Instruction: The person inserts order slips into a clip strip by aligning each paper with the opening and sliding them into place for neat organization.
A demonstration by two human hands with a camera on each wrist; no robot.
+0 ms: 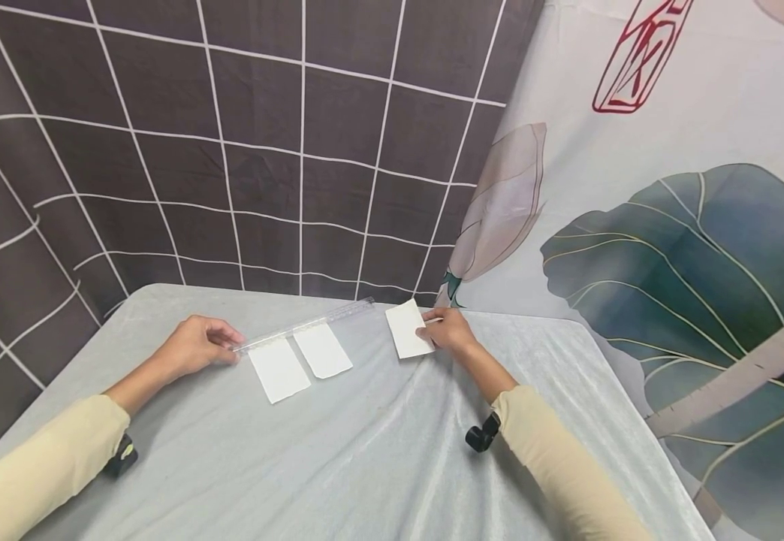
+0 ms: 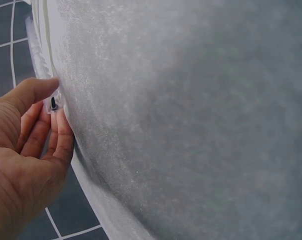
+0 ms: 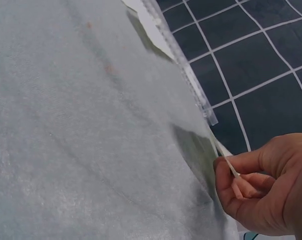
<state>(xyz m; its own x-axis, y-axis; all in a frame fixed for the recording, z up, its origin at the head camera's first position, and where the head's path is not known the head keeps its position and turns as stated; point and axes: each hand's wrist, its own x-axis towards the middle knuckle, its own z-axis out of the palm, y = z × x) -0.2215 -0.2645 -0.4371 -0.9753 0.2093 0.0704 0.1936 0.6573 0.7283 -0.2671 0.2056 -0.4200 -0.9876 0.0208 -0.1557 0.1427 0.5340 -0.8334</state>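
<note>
My left hand (image 1: 196,347) pinches the near-left end of a clear plastic ruler-like strip (image 1: 331,313) between thumb and fingers. In the left wrist view, a small dark mark shows at the end of the strip (image 2: 52,106). Two white cards, a left card (image 1: 280,370) and a right card (image 1: 324,352), lie side by side with their upper edges along the strip. To the right, my right hand (image 1: 451,330) pinches a third white card (image 1: 405,330) by its right edge, tilted up. The right wrist view shows this card (image 3: 224,154) edge-on, its shadow on the cloth.
Pale grey cloth (image 1: 365,466) with soft wrinkles covers the table. Behind its back edge hangs a dark curtain (image 1: 257,180) with white grid lines. A light curtain (image 1: 588,173) printed with leaves hangs at the right. Each sleeve has a black wrist camera (image 1: 483,433).
</note>
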